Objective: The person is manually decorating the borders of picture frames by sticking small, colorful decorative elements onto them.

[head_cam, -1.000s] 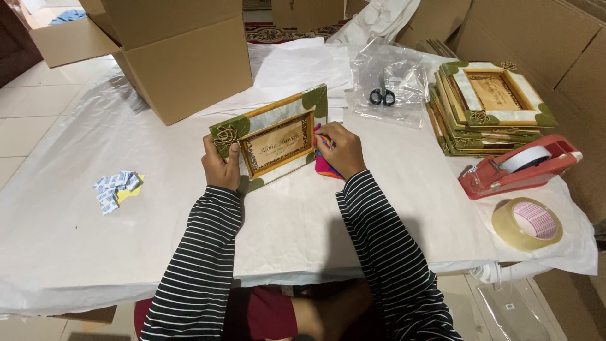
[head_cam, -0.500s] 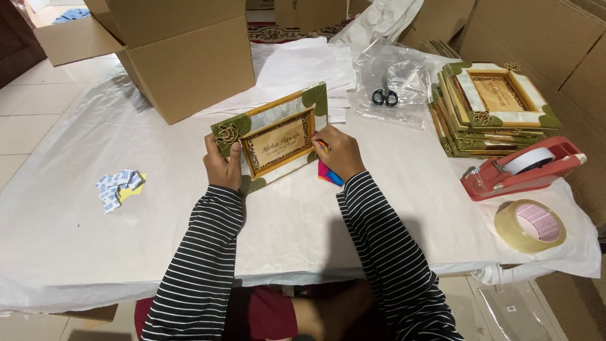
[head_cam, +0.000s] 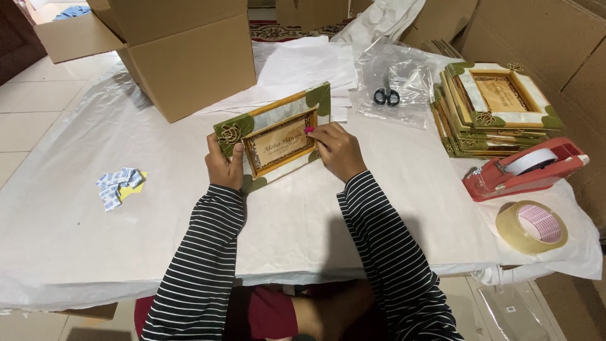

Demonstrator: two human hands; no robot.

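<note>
Gold-and-green rectangular picture frame (head_cam: 274, 140) stands tilted on the white-covered table (head_cam: 76, 240), mid-table, long axis left-right. My left hand (head_cam: 222, 165) grips its left end; my right hand (head_cam: 338, 149) pinches a small pink item (head_cam: 309, 130) against its right side.

right hand (head_cam: 338, 150): moved up onto frame (head_cam: 274, 140) | fingers (head_cam: 314, 131) now pinch small pink object (head_cam: 308, 130)

Tabletop (head_cam: 76, 252) covered with white paper sheeting. On it: open cardboard box (head_cam: 189, 63) at far left, small blue-and-yellow packets (head_cam: 118, 187) near left edge, stacked white sheets (head_cam: 303, 63), clear plastic bag (head_cam: 394, 82) with black scissors (head_cam: 386, 96), pile of decorated frames (head_cam: 495, 107), red tape dispenser (head_cam: 524, 169), loose tape roll (head_cam: 531, 227) just beside it.
</note>
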